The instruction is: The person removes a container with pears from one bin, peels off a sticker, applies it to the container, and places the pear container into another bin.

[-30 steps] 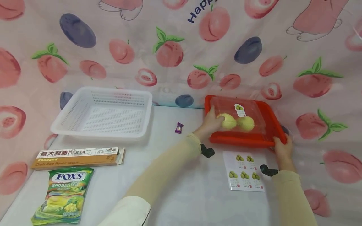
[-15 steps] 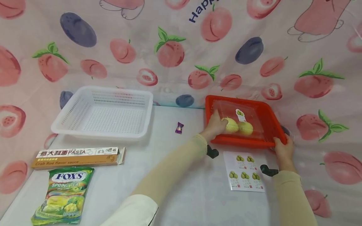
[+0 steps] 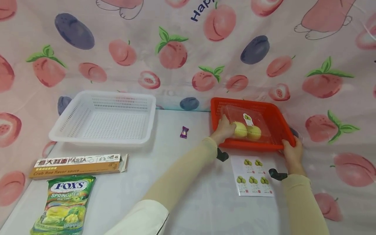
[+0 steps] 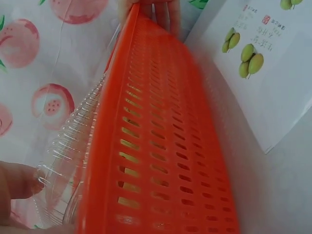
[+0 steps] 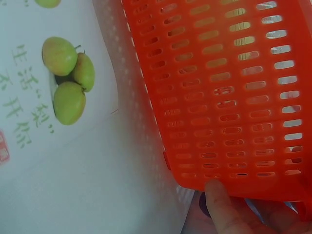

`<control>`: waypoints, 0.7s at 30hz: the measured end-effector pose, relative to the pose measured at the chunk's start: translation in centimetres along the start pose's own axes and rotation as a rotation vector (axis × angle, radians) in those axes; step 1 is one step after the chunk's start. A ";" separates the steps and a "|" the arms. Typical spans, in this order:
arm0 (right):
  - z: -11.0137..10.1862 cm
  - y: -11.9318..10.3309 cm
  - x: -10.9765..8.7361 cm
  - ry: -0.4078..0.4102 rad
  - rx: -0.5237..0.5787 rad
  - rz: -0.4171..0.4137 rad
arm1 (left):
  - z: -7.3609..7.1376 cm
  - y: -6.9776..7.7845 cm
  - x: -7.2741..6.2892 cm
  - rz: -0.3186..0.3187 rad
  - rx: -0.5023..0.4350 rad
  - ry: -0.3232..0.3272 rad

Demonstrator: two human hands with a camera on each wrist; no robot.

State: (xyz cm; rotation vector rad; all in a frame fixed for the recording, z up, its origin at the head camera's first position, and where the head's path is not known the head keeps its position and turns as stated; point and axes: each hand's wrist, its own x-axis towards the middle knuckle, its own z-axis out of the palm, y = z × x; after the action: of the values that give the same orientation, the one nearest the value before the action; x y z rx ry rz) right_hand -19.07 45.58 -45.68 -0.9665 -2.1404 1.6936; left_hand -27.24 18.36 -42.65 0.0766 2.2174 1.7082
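Observation:
In the head view my left hand [image 3: 224, 129] grips the left end of a clear plastic fruit box [image 3: 235, 112]. Two round pale-yellow fruits in foam nets [image 3: 241, 129] show through its lid, which bears a small white fruit sticker [image 3: 248, 119]. The box lies tilted inside a red slotted basket [image 3: 252, 146] at the back right. My right hand [image 3: 293, 155] holds the basket's front right corner. From the left wrist, the thumb [image 4: 22, 181] presses the box's ridged edge. The right wrist view shows fingers [image 5: 222, 207] under the basket's corner.
A sheet of fruit stickers [image 3: 252, 176] lies in front of the basket. One purple-wrapped candy [image 3: 184, 132] sits mid-table. On the left are a white slotted basket [image 3: 102, 141], a pasta box [image 3: 77, 166] and a green Fox's candy bag [image 3: 63, 205]. A fruit-print cloth [image 3: 176, 29] hangs behind.
The clear box has gone lower into the red basket, its near side now behind the front rim, with my left hand following slightly right. My right hand keeps its hold on the corner.

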 end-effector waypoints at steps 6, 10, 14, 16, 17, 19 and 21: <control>0.0 -0.2 -0.3 0.015 -0.026 -0.005 | 0.2 0.5 0.5 -0.034 0.065 0.003; 0.1 -0.1 -0.4 0.012 -0.048 -0.010 | 0.2 0.4 0.9 -0.064 0.095 0.002; 0.1 -0.1 -0.2 0.002 -0.043 0.000 | 0.4 0.4 1.1 -0.106 0.088 -0.010; 0.0 -0.2 -0.1 -0.003 -0.030 0.003 | 0.4 0.5 1.1 -0.126 0.107 -0.015; 0.0 -0.2 0.0 -0.007 -0.017 0.007 | 0.4 0.6 1.1 -0.136 0.116 -0.020; -0.1 -0.3 0.0 -0.009 -0.004 0.011 | 0.4 0.6 1.1 -0.145 0.152 -0.021; -0.1 -0.3 0.0 -0.013 0.007 0.009 | 0.4 0.6 1.2 -0.146 0.157 -0.027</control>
State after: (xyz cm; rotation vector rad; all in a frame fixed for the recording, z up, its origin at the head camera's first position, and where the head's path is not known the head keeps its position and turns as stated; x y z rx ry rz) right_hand -19.09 45.66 -45.41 -0.9676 -2.1398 1.7147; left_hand -28.30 19.17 -42.45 -0.0247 2.2737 1.4483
